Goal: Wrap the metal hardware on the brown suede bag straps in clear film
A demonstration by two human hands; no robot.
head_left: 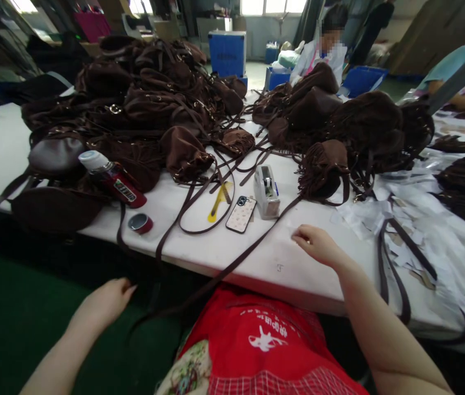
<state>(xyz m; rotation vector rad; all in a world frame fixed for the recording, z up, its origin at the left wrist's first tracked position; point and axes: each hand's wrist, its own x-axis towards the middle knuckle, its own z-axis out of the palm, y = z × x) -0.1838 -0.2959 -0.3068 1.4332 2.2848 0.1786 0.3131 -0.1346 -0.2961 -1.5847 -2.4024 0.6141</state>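
Observation:
My right hand [318,243] rests on the white table [257,258] near its front edge, fingers curled together in a pinch; what they hold is too small to name. A long brown strap [253,249] runs just left of it, from a fringed brown bag [323,170] down over the edge. My left hand [107,302] hangs below the table edge, fingers folded, close to dangling strap ends; whether it grips one is unclear.
A big heap of brown bags [142,104] fills the table's left and back. A phone [241,214], a yellow comb [220,202], a tape dispenser [266,192], a red tape roll [140,223] and a bottle [111,178] lie ahead. Paper scraps [421,236] cover the right. Another person [323,46] sits beyond.

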